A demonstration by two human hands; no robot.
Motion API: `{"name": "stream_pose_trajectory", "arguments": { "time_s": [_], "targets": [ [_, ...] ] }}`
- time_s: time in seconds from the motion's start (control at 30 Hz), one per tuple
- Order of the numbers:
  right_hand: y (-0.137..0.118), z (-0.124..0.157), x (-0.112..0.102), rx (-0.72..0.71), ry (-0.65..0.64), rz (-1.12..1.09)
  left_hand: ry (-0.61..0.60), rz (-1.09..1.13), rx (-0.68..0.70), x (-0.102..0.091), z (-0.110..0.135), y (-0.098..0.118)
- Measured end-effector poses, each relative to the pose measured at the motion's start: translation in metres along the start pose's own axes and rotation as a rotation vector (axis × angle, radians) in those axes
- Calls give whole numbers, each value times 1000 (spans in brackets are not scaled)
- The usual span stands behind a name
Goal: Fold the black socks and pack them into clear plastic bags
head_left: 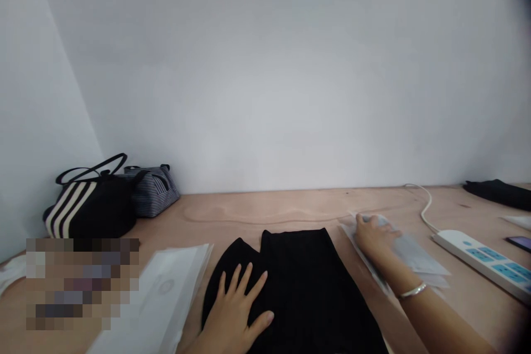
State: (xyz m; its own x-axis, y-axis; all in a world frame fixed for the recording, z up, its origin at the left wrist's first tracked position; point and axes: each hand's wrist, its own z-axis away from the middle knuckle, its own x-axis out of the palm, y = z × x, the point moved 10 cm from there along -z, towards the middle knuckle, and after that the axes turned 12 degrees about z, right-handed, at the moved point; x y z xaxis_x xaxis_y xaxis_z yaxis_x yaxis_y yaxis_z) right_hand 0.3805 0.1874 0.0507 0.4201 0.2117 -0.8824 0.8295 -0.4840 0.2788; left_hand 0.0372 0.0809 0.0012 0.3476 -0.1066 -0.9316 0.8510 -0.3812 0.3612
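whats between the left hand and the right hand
In the head view, a folded black garment fills that stretch. The left hand rests on it, and the right hand lies past its edge, on a translucent plastic bag.

Your picture is bright but soft, and the colors look a bit washed out. The white wall [265, 66] glows pale and flat. You can't see a lamp or a window, so you can't tell where the light comes from. The shadows are weak and soft, with no hard dark lines. The black cloth [302, 293] is so dark that its folds are hard to see. Your right hand [373, 238] looks a little blurry. The top right corner goes very dark, and the bottom right corner is dim too. Lines lean and bend near the sides. A blocky blurred patch [81, 282] covers the bottom left.
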Motion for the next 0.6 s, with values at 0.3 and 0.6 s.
{"name": "stream_pose_trajectory", "arguments": {
  "time_s": [0.3, 0.6],
  "targets": [
    [0, 8, -9, -68, 98, -61, -11, 39, -11, 0, 1, -1],
    [-99, 79, -95, -786, 365, -461, 248, 364, -77, -41, 0, -20]
  ]
}}
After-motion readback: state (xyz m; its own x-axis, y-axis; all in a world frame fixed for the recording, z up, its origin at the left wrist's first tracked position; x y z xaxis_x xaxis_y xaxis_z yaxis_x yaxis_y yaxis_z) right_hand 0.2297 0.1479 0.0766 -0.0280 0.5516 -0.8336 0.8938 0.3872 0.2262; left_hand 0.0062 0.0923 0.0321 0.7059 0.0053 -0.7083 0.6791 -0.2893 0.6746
